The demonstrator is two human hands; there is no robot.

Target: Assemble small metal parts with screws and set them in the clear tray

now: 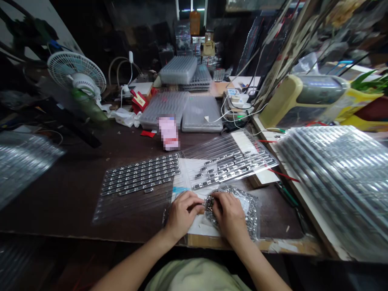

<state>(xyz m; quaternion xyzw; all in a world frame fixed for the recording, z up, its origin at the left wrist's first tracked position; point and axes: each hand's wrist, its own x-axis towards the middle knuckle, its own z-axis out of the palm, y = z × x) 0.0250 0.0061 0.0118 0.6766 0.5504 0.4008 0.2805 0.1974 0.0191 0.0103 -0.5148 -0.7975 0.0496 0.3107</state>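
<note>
My left hand (183, 213) and my right hand (228, 214) rest close together at the near edge of the dark table (69, 194). Both have curled fingers pinching small metal parts taken from a heap of such parts on a clear plastic bag (249, 210). The parts are too small to name exactly. Just beyond my hands lie two clear ribbed trays: the left tray (136, 182) holds several full rows of the metal parts, the right tray (233, 161) holds partly filled rows. White paper (194, 167) lies beneath the trays.
A small white fan (77, 76) stands at back left. Stacks of clear trays (178, 68) sit at the back centre. A tall stack of trays (339, 178) fills the right side, another (21, 161) the left edge. Cables and a power strip (239, 99) lie behind.
</note>
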